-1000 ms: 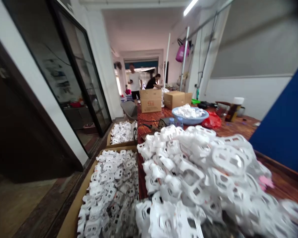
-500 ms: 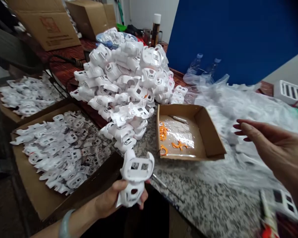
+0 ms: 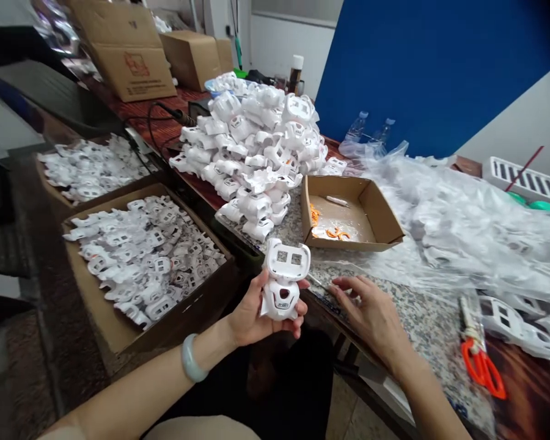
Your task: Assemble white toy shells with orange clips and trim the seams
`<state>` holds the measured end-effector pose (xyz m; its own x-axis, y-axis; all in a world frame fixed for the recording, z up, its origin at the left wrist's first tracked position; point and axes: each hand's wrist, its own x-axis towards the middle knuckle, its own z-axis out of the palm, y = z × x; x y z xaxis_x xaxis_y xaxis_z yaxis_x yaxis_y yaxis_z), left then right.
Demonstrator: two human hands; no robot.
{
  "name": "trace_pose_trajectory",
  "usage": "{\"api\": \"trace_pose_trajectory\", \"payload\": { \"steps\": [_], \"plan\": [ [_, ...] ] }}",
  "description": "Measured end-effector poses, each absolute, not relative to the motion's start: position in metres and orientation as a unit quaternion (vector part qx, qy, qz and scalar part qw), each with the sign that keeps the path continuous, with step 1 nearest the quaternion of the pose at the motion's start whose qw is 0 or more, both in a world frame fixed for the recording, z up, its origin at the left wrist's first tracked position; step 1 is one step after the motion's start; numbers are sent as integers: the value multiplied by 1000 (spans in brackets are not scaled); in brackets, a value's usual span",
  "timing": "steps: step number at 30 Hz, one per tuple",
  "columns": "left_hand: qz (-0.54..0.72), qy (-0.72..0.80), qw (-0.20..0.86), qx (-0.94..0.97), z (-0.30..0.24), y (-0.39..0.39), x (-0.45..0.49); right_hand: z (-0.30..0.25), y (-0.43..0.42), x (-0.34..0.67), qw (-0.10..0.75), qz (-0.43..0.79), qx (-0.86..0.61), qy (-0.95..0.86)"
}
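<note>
A heap of white plastic casings (image 3: pixel 252 159) rises on the granite counter (image 3: pixel 421 342) beside a cardboard tray (image 3: pixel 348 214); the left hand (image 3: pixel 266 311) grips a single casing (image 3: pixel 284 281) in front of the counter's edge, while the right hand (image 3: pixel 371 315) stays open just beside it

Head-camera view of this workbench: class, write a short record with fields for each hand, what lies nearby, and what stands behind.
Left hand: holds a white plastic shell upright
Right hand: open, empty, over the granite counter
Nearby: cardboard tray with orange plastic scraps; orange-handled scissors
Left of hands: cardboard box packed with white shells
Behind: heaped white shells; plastic bottles; blue panel
</note>
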<state>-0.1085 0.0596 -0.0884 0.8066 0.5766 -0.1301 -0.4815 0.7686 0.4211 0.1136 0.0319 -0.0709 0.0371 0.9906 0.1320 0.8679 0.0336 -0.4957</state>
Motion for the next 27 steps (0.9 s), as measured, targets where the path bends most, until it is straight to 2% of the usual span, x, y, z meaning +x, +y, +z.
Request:
{"api": "trace_pose_trajectory", "payload": {
  "steps": [9, 18, 23, 27],
  "plan": [
    [277, 116, 929, 215, -94, 50, -110, -85, 13, 126, 197, 82, -713, -668],
    [263, 126, 926, 239, -106, 47, -101, -97, 6, 133, 157, -11, -675, -721],
    [267, 189, 904, 277, -109, 45, -99, -91, -2, 143, 171, 23, -698, -695],
    [267, 281, 816, 429, -102, 47, -103, -83, -10, 151, 217, 84, -729, -643]
  ]
}}
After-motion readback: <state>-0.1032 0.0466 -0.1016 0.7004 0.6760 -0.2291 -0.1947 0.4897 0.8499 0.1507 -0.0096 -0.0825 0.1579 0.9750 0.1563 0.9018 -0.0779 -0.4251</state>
